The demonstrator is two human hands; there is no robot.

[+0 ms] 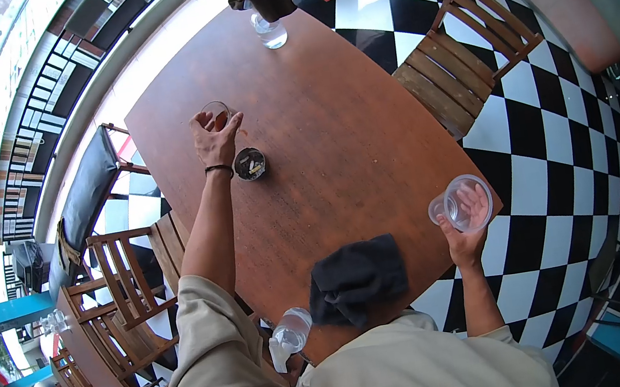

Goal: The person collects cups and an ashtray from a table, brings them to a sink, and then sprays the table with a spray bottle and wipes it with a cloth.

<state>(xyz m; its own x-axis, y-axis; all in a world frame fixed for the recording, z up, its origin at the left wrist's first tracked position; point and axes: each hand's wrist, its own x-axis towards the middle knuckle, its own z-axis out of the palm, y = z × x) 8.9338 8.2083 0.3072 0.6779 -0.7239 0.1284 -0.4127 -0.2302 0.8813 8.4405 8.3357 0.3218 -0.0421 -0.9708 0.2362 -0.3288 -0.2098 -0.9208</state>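
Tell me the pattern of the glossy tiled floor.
The glossy tiled floor is checked black and white, clearest in the head view.

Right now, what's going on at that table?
Someone is handling clear drinkware with both hands at a brown wooden table. The left hand is reaching well out and grips a clear, round-rimmed vessel, next to an ashtray with cigarette butts in it. The right hand holds a clear plastic cup near the table's right corner. A crumpled dark cloth lies at the near edge, and a clear bottle stands at the far end.
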